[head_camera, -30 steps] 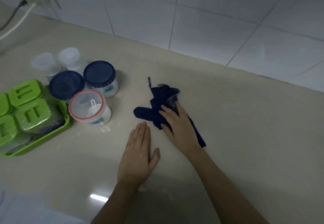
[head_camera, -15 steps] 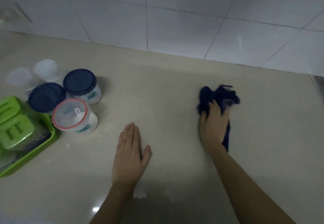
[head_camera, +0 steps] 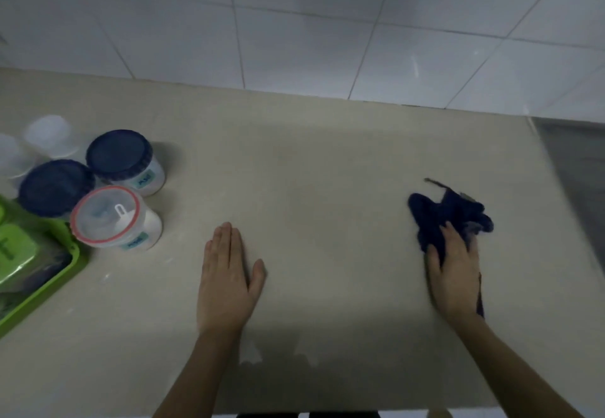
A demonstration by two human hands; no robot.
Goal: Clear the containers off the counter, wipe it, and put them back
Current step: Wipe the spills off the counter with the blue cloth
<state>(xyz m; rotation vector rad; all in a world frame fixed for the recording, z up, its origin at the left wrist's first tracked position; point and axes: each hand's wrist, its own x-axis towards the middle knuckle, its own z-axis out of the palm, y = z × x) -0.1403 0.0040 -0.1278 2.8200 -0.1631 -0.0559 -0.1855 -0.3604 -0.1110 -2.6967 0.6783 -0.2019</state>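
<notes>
My right hand presses a crumpled dark blue cloth flat against the beige counter, near its right end. My left hand lies palm down on the counter's middle, fingers together, holding nothing. At the left stand two blue-lidded jars, a clear jar with a red-rimmed lid, and two white-capped containers behind them.
A green tray holding green-lidded boxes sits at the far left edge. White wall tiles back the counter. A steel sink begins at the counter's right end. The front edge runs along the bottom.
My right hand has swept the cloth from the counter's middle, next to the left hand, far over to the right. The left hand has stayed flat in place.
</notes>
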